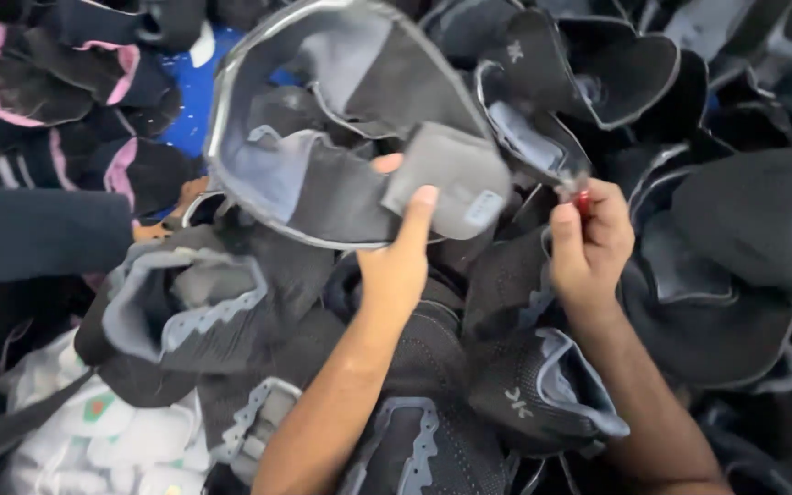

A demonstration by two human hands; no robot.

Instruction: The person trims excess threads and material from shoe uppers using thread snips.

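Two hands up over a heap of shoe uppers. L hand [396, 266] has its fingers [417, 209] clamped on a black & grey shoe upper [323, 137], thumb on the near face, one fingertip showing above the edge; it's lifted clear of the pile, opening turned toward me, and its grey tongue flap [446, 174] hangs right at my fingertips. R hand [591, 240] sits just beside it to the right, fingers curled tight round a small red tool [583, 200]; only the red tip shows, can't tell what kind. That tip sits right at the edge of another black upper [533, 128] w/ a grey lining; touching or not, can't tell.

Below my forearms: more black mesh uppers w/ grey trim [543, 394], packed edge to edge, overlapping. Lower left, a stack of white pieces [93, 431]. Upper left, black uppers w/ pink lining [11, 82] over a bit of blue surface [190, 92]. At left a dark sleeve [38, 229] reaches in, someone else's, w/ a bit of their hand [176, 206] showing just past the held upper's lower-left edge.
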